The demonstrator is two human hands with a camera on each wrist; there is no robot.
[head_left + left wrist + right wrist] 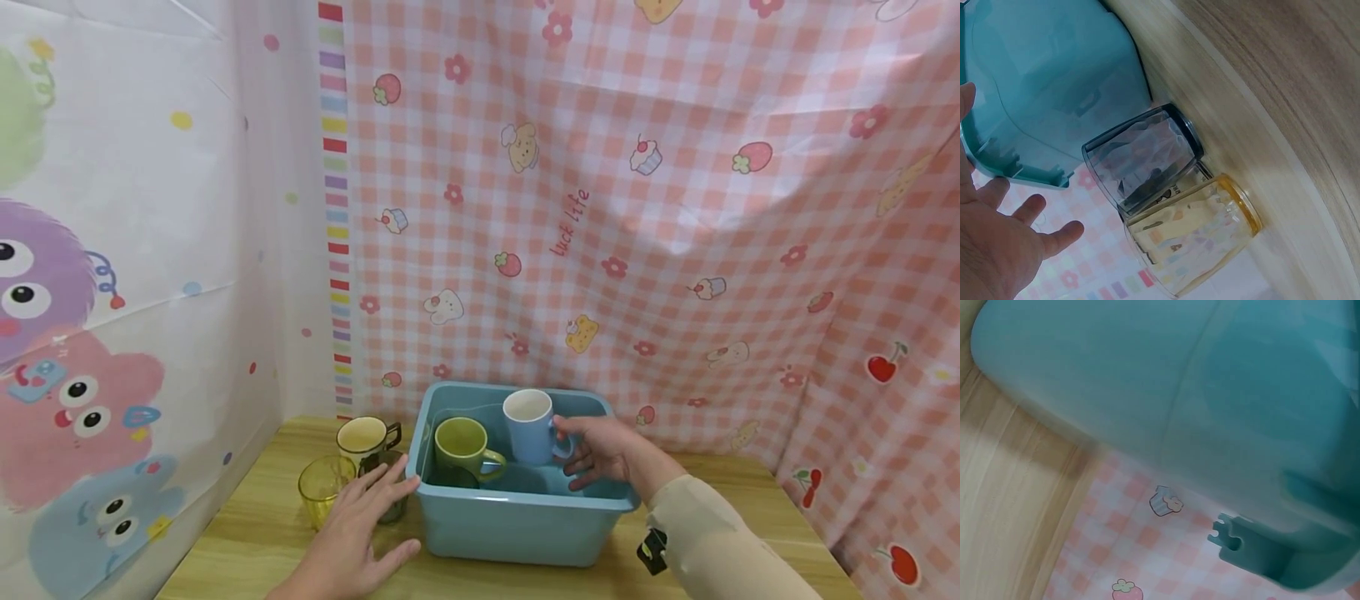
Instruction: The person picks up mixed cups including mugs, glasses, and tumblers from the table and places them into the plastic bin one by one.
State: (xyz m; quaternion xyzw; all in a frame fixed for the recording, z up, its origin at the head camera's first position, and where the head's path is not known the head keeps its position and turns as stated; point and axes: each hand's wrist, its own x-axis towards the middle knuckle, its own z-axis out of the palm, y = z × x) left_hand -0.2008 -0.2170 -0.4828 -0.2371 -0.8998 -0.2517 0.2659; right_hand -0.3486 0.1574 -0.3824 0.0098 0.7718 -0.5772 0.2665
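In the head view, a light-blue mug (531, 433) with a white inside is upright within the teal plastic bin (517, 529). My right hand (611, 450) reaches over the bin's right side and pinches this mug's handle, thumb on top. Left of it in the bin stands a green mug (461, 446), its handle toward the blue one. My left hand (352, 529) has its fingers spread, fingertips right at the bin's left rim. Partly behind that hand is a dark clear glass (1144, 156). The right hand is out of sight in the right wrist view.
Left of the bin, a yellow glass (324, 487) and a cream cup with a dark handle (363, 435) stand close together on the wooden table (240, 533). A checked pink curtain (600, 250) hangs right behind the bin, and a white printed curtain (187, 358) borders the left.
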